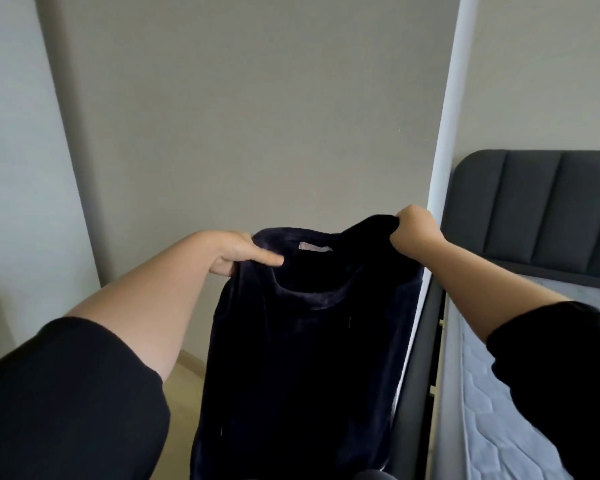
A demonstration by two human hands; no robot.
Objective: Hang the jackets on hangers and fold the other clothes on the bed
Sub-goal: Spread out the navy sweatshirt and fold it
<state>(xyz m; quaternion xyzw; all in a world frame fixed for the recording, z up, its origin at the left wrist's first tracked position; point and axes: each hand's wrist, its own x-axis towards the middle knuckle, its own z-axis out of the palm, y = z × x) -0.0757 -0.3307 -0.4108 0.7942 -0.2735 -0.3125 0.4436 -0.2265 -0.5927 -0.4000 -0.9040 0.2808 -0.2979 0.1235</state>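
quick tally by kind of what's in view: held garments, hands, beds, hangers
held garments: 1, the dark navy garment
hands: 2, the left hand and the right hand, each gripping a shoulder of the garment
beds: 1, the bed at the right
hangers: 0 in view
total: 4

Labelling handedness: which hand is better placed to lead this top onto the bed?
Right, probably: the right hand grips the top nearest the bed; the left hand holds its far shoulder.
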